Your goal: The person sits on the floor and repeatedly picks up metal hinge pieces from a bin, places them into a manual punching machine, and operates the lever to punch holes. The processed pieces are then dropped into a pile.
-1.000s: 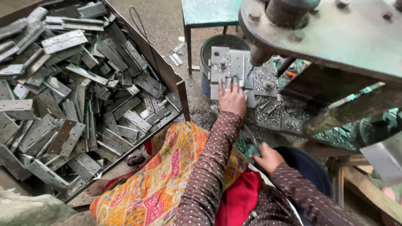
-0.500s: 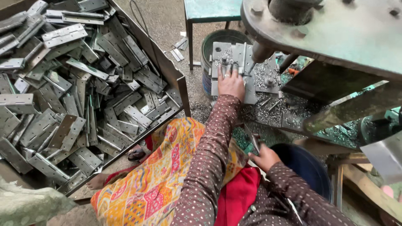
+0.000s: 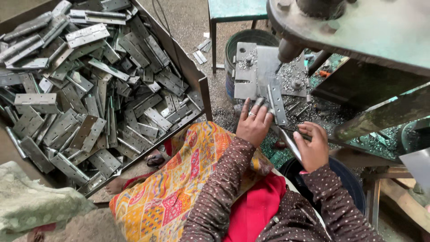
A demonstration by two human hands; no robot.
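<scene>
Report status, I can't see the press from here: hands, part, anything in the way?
Left hand fingers on hinge at press table. Right hand grips a metal strip. Swarf around hinge; nothing else blocking.

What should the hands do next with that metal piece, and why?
Probably slide the hinge a bit further under the punch. The left hand touches its near end on the plate, and the right hand grips a metal strip nearby.
</scene>
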